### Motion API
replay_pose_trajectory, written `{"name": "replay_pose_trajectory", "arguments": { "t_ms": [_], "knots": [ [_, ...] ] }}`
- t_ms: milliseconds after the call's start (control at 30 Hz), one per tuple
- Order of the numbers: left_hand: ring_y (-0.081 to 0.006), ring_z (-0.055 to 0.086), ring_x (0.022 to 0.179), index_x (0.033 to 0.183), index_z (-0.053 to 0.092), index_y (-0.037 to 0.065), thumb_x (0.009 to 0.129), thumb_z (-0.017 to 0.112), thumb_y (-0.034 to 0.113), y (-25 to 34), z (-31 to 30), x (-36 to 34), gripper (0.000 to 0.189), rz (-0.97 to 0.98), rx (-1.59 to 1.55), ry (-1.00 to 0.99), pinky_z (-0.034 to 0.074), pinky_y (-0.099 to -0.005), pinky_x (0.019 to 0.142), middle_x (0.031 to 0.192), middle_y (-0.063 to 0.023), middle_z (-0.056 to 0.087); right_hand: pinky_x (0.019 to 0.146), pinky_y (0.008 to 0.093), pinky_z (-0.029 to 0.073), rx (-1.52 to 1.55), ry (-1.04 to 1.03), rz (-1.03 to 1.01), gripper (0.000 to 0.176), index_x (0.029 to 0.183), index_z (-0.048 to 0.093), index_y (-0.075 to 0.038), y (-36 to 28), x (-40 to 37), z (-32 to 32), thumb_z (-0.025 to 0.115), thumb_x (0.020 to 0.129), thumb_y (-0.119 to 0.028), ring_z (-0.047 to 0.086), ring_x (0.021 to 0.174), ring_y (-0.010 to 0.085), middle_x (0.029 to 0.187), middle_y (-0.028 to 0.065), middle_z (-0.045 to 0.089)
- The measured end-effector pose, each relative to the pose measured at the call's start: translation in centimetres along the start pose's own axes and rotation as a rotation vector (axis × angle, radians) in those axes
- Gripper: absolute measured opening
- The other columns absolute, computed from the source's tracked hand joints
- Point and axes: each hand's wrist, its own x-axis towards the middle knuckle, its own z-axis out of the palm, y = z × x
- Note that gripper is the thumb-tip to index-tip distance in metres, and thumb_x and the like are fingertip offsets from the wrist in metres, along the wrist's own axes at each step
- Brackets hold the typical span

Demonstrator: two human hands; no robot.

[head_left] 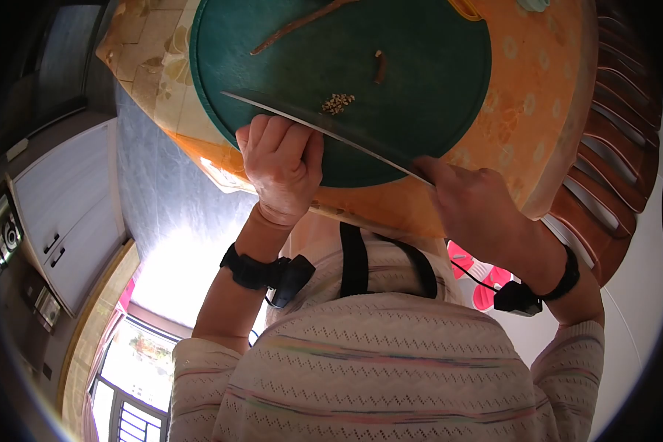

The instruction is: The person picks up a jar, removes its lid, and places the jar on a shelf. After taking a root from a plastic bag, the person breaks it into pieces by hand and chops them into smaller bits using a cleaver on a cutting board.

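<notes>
Logging the head view, I enter each item as it shows.

- Progress: I judge the chopping barely under way. One small heap of pale, fine crumbs lies on the board; a short brown piece and a long thin stem lie whole farther back.
- Knife: long, narrow blade of dull grey metal. It lies slantwise across the near half of the board, edge down, just beside the heap on its near side.
- Right hand: grip closed around the knife handle, which the hand hides.
- Left hand: fingers curled tight, knuckles up, set on the blade's spine near mid-length.
- Board: round, flat, dark green, matt, with faint scoring.
- Tabletop: covered in a glossy orange cloth with pale flower print that hangs over the near edge.
- Chair: reddish wood, curved slats, close against the tabletop's right side.
- Wristbands: black straps on both wrists, each with a small dark box.
- Sleeves: pale knit with openwork rows and faint coloured stripes.
</notes>
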Motion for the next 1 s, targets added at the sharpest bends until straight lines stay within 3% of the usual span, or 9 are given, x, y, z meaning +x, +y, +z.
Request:
{"name": "replay_pose_trajectory", "arguments": {
  "t_ms": [67,167,367,433,567,633,867,1000],
  "knots": [
    [-0.0203,0.053,0.073,0.077,0.066,0.008,0.061,0.071,-0.001,0.3,0.3,0.3,0.018,0.003,-0.002,-0.004,0.036,-0.032,0.069,0.075,-0.0008,0.058,0.052,0.0371,0.049,-0.054,-0.101,0.015,0.023,0.109,0.055,-0.001,0.1,0.7,-0.2,0.055,0.086,-0.004,0.062,0.061,0.0288,0.071,0.0112,0.062],
    [-0.0203,0.053,0.072,0.077,0.066,0.008,0.062,0.07,-0.001,0.4,0.1,0.5,0.019,-0.008,0.009,-0.002,0.036,-0.0319,0.069,0.075,-0.0007,0.058,0.051,0.0381,0.048,0.008,0.014,0.005,0.022,0.108,0.056,-0.002,-0.3,1.1,0.1,0.055,0.087,-0.005,0.062,0.06,0.029,0.069,0.0107,0.061],
    [-0.0198,0.053,0.072,0.078,0.067,0.008,0.063,0.07,-0.002,0.1,0.0,0.0,0.019,-0.003,-0.019,0.005,0.036,-0.0313,0.069,0.076,-0.0007,0.059,0.053,0.0386,0.049,0.084,0.015,0.015,0.022,0.11,0.056,-0.003,0.2,1.1,-0.1,0.053,0.088,-0.006,0.061,0.059,0.0315,0.068,0.0131,0.061],
    [-0.0227,0.056,0.079,0.081,0.066,0.004,0.07,0.071,-0.002,0.1,-0.2,-0.1,0.014,-0.036,-0.023,-0.052,0.038,-0.0321,0.074,0.083,-0.0053,0.062,0.053,0.0384,0.049,0.102,-0.004,0.029,0.022,0.11,0.056,-0.003,0.3,1.0,-0.3,0.053,0.088,-0.006,0.061,0.059,0.0318,0.068,0.0138,0.061],
    [-0.0227,0.056,0.08,0.083,0.066,0.004,0.07,0.071,-0.002,0.0,0.0,-0.1,0.015,-0.031,-0.035,-0.043,0.038,-0.0321,0.074,0.083,-0.0053,0.062,0.053,0.0376,0.049,0.103,0.014,0.021,0.022,0.11,0.056,-0.002,0.5,0.3,-0.4,0.052,0.089,-0.006,0.061,0.059,0.031,0.069,0.0147,0.061],
    [-0.0191,0.054,0.072,0.079,0.067,0.008,0.066,0.071,-0.001,-0.1,0.2,0.0,0.017,-0.006,-0.008,0.008,0.036,-0.0313,0.069,0.076,-0.0004,0.06,0.053,0.0375,0.049,0.095,-0.005,0.019,0.022,0.11,0.056,-0.002,0.2,0.1,-0.7,0.052,0.089,-0.006,0.061,0.059,0.0306,0.069,0.0148,0.061],
    [-0.0201,0.054,0.073,0.077,0.066,0.008,0.064,0.071,-0.001,0.2,0.2,0.2,0.017,-0.014,-0.01,-0.009,0.036,-0.0317,0.069,0.075,-0.0013,0.059,0.052,0.038,0.049,-0.009,-0.094,0.047,0.021,0.109,0.057,-0.003,0.0,1.0,-0.3,0.052,0.089,-0.006,0.061,0.059,0.0303,0.07,0.013,0.062],
    [-0.02,0.054,0.072,0.077,0.066,0.009,0.063,0.071,-0.002,0.1,0.2,0.3,0.018,-0.013,-0.008,0.003,0.036,-0.0318,0.069,0.075,-0.0012,0.058,0.051,0.0387,0.048,-0.001,-0.014,0.019,0.02,0.108,0.057,-0.003,-0.2,1.5,0.4,0.052,0.089,-0.007,0.061,0.058,0.031,0.071,0.0127,0.062]
  ]
}}
